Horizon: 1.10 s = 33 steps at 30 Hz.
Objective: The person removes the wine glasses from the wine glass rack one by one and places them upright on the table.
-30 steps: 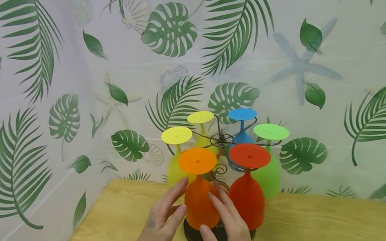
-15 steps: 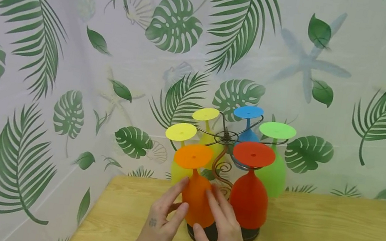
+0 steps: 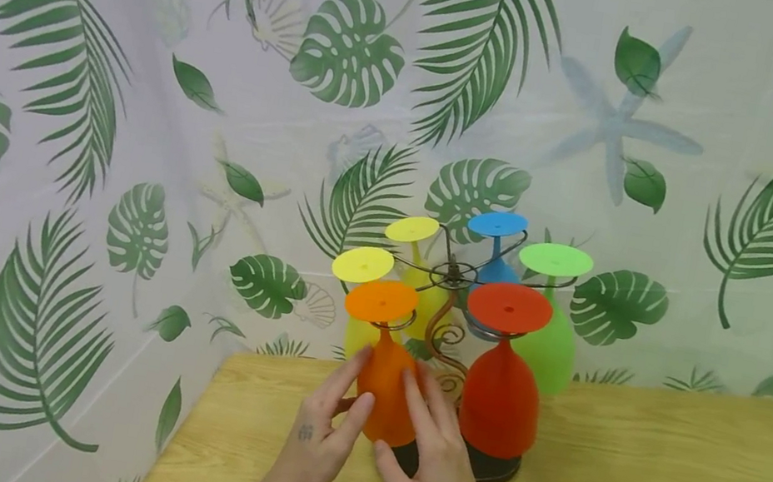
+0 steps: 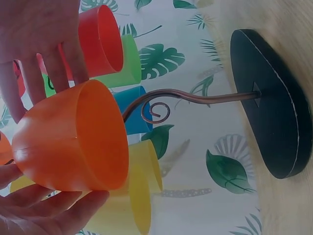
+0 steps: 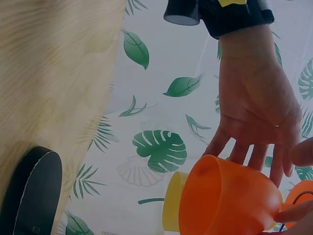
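An orange plastic goblet (image 3: 392, 389) is upside down at the front left of a wire rack, its foot uppermost. A metal loop shows just under that foot. My left hand (image 3: 317, 437) touches the left side of the bowl with extended fingers. On the opposite side, my right hand (image 3: 438, 464) rests its lightly bent fingers against the bowl. In the left wrist view, the orange bowl (image 4: 73, 137) is between both hands, its mouth facing the black base (image 4: 271, 105). The right wrist view shows the left hand (image 5: 259, 98) with straight fingers along the orange bowl (image 5: 230, 196).
A red goblet (image 3: 499, 402) hangs close to the right hand. Green (image 3: 550, 355), blue (image 3: 495, 271) and two yellow goblets hang around the rack's curled copper-coloured stem (image 3: 438, 333). The rack stands on a wooden table (image 3: 661, 470) before a leaf-patterned backdrop (image 3: 223, 122).
The orange goblet has moved left and slightly back with both hands beside it, and the loop under its foot has come into sight. The other goblets keep their places; the head view shifted slightly.
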Available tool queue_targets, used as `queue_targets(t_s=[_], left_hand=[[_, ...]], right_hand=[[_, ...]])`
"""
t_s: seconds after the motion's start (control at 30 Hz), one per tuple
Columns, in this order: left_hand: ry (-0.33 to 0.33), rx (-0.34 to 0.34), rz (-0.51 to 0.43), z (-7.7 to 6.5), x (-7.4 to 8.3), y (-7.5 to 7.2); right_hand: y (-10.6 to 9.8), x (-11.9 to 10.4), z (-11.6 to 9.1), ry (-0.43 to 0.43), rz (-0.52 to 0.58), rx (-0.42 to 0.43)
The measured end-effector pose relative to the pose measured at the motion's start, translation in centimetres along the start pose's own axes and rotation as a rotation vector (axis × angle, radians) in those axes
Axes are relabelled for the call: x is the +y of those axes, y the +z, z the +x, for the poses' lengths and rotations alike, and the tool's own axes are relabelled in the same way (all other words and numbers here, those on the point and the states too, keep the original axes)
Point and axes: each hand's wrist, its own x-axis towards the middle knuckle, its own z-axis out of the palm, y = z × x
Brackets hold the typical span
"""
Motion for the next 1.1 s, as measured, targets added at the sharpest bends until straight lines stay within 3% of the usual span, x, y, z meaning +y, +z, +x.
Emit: queue_targets(t_s=[0.47, 0.63, 0.87, 1.1], left_hand=[[0.002, -0.087, 0.007, 1.2, 0.6, 0.7], [0.002, -0.110, -0.020, 1.4, 0.9, 1.1], [0.059, -0.133, -0.035, 1.5, 0.9, 1.5], [0.021, -0.141, -0.051, 1.2, 1.3, 1.7]], right_hand=[[-0.3, 0.0, 0.2, 0.099, 0.007, -0.028], [-0.6, 0.1, -0.1, 0.070, -0.013, 0.020], [-0.8, 0.5, -0.8, 0.036, -0.039, 0.061], [-0.7, 0.9, -1.5, -0.031, -0.096, 0.105]])
